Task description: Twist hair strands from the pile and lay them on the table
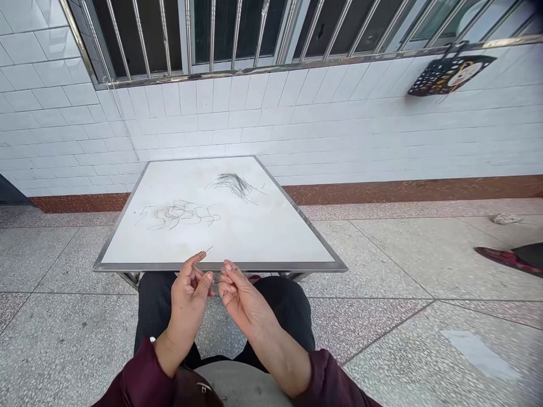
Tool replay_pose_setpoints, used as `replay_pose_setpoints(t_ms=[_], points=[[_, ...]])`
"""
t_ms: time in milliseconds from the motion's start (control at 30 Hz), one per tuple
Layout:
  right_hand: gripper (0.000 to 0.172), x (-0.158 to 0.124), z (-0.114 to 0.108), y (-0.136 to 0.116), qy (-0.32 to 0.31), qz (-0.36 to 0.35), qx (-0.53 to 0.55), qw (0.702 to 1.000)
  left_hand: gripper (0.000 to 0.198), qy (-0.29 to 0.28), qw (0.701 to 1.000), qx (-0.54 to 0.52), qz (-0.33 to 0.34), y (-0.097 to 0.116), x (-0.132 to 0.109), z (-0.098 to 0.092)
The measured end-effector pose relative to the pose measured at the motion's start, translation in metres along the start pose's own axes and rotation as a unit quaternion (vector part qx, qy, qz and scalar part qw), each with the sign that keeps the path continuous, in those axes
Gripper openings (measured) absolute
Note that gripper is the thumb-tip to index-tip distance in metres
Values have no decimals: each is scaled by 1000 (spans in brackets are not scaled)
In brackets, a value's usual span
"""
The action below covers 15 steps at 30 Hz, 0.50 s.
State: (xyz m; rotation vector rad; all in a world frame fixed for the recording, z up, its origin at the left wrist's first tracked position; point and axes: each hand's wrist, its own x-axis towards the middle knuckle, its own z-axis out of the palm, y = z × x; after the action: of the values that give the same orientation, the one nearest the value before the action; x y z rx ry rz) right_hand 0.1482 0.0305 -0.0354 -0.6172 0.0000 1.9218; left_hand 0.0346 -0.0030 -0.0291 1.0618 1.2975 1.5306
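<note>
Both hands meet just in front of the table's near edge, thumbs and fingers pinched. My left hand [189,297] is closed on a thin wire [209,249], whose end pokes up past the fingertips. Beside it, my right hand [246,305] pinches thin wire too; whether it is the same piece I cannot tell. On the white table [254,237] lie two groups of similar thin strands: a loose, curled tangle [180,213] at the left and a denser, straighter dark bunch [235,183] towards the back right.
A grey metal rim edges the table, which stands near a white tiled wall [169,127]. Above are barred windows [237,34]. A patterned basket [452,73] hangs from the bars at right. Another person's shoe [504,260] and a pale sheet [479,353] are on the floor.
</note>
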Motion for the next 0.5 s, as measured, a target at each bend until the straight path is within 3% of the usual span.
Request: replay_pose_setpoints(t_ms=[167, 333, 500], points=[[30, -1, -3, 3, -19, 7, 1, 1000, 45, 0, 1000, -7, 3, 4, -1, 2], [21, 3, -11, 3, -44, -17, -85, 995, 46, -9, 1000, -13, -6, 7, -1, 2], [23, 1, -18, -1, -61, 27, -142, 988, 53, -36, 999, 11, -26, 5, 9, -8]])
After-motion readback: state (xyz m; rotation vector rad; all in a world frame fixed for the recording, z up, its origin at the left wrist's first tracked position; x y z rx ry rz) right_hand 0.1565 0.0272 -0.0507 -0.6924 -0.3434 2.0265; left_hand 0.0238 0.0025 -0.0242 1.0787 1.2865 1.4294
